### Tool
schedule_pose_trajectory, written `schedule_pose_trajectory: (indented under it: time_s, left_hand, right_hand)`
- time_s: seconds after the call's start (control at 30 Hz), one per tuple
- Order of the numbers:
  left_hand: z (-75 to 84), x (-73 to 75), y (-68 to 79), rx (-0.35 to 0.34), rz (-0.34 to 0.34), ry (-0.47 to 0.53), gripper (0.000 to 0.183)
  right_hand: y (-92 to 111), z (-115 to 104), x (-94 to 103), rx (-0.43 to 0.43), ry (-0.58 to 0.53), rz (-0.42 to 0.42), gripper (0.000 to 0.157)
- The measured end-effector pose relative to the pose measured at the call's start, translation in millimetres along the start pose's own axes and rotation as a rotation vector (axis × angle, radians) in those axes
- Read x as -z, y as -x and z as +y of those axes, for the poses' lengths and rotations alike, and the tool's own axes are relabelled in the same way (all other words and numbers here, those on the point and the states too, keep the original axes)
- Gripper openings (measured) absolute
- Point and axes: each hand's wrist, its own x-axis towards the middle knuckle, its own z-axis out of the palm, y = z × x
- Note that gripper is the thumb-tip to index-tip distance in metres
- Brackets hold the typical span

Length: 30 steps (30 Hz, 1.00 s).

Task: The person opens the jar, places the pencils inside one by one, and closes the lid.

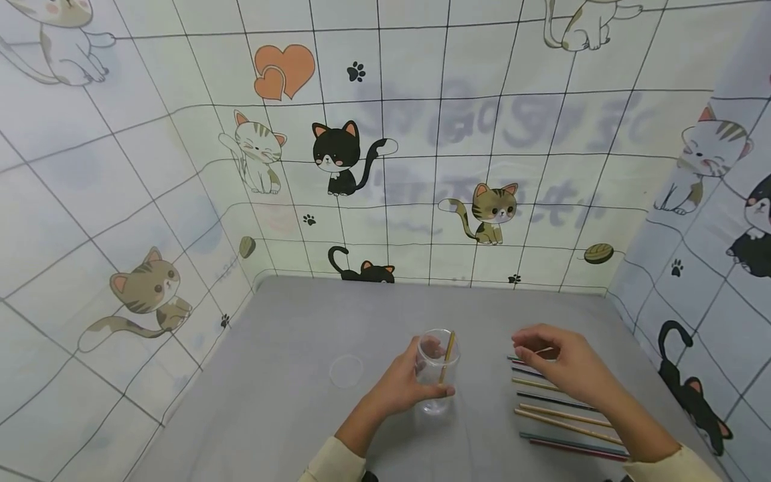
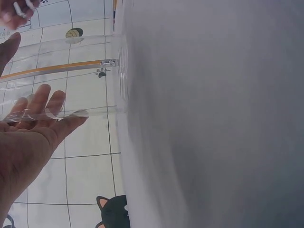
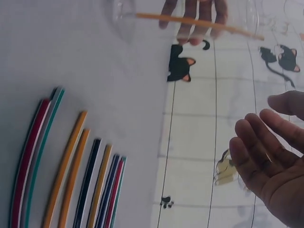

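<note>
My left hand [image 1: 402,383] grips a clear, see-through cup [image 1: 432,406] near the middle of the grey table, thumb and fingers around its sides. One thin gold stick [image 1: 450,346] leans inside it; its lower end shows near the cup's base in the left wrist view. To the right, my right hand [image 1: 569,361] hovers over the far end of a row of thin coloured sticks [image 1: 563,424]. Its fingers [image 3: 266,142] are loosely bent in the right wrist view, and nothing shows between them. Whether these sticks are straws or pencils I cannot tell.
Gold, dark, green and red sticks [image 3: 71,166] lie roughly side by side at the right of the table. A clear round disc [image 1: 346,371] lies flat left of the cup. Cat-print sheeting [image 1: 409,134] walls the table [image 1: 289,415] at the back and sides.
</note>
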Motion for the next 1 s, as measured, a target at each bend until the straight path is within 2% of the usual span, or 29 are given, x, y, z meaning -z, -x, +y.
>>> schedule_pose_trajectory:
  time_s: [0.17, 0.43, 0.6, 0.8, 1.0]
  left_hand:
    - [1.6, 0.9, 0.0, 0.0, -0.003, -0.009, 0.083]
    - [2.2, 0.4, -0.2, 0.005, -0.009, 0.003, 0.083]
    - [2.1, 0.3, -0.2, 0.005, -0.009, 0.004, 0.083]
    - [2.8, 0.7, -0.4, 0.006, -0.01, 0.002, 0.083]
    - [2.8, 1.2, -0.5, 0.003, -0.016, -0.01, 0.086]
  right_hand:
    - [7.2, 23.6, 3.9, 0.004, 0.081, -0.043, 0.013]
    - [17.1, 49.0, 4.1, -0.036, 0.108, -0.158, 0.015]
    - [20.3, 63.5, 2.0, -0.04, 0.154, -0.217, 0.009]
    - [27.9, 80.5, -15.0, -0.192, 0.25, -0.352, 0.016]
    - [34.8, 92.9, -29.1, -0.278, 0.262, -0.42, 0.019]
